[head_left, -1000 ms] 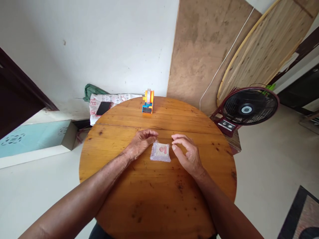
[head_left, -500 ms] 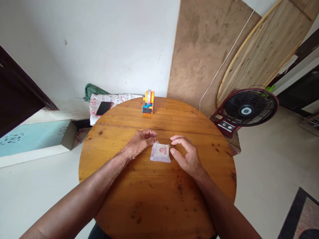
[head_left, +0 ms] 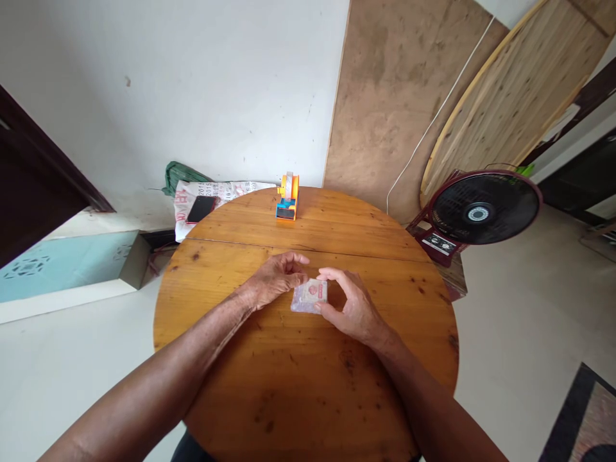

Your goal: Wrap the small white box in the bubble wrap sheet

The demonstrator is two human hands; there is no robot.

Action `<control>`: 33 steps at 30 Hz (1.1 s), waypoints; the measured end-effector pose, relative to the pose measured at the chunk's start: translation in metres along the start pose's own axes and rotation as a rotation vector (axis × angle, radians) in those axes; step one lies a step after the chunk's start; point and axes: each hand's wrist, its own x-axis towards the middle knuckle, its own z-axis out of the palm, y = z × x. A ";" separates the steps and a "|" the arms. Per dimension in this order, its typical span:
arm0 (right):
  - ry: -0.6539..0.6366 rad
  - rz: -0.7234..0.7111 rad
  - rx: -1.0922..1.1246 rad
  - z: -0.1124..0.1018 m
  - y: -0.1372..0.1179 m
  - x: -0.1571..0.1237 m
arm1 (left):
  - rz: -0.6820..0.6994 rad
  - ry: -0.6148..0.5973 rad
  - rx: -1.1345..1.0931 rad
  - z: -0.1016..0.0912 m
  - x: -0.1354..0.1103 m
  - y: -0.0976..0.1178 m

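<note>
A small flat square packet [head_left: 309,294] in clear bubble wrap, with a red print on its pale face, lies on the round wooden table [head_left: 289,385]. My right hand [head_left: 353,303] grips it from the right, fingers at the far edge and thumb at the near edge. My left hand [head_left: 276,280] is at the packet's upper left corner. Its thumb tip meets or nearly meets the wrap, and the index finger stretches out above with a gap between them.
An orange and blue tape dispenser [head_left: 287,197] stands at the table's far edge. Behind the table's left side, a dark phone-like object [head_left: 201,209] lies on a printed white sack [head_left: 231,190]. A dark red fan [head_left: 476,213] stands to the right.
My right hand has moved left and closed its fingers and thumb on the packet's edges. The wrap at the packet's right side now sits tighter. My left hand has shifted only slightly.
</note>
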 end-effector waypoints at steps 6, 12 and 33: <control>0.003 -0.012 -0.005 -0.001 -0.001 0.000 | -0.012 0.010 -0.050 0.002 -0.001 0.002; 0.006 -0.054 0.042 -0.011 -0.004 0.001 | -0.057 0.090 -0.040 0.000 -0.001 0.001; 0.071 -0.096 0.021 -0.004 0.000 0.003 | -0.063 0.026 0.080 0.002 0.000 -0.006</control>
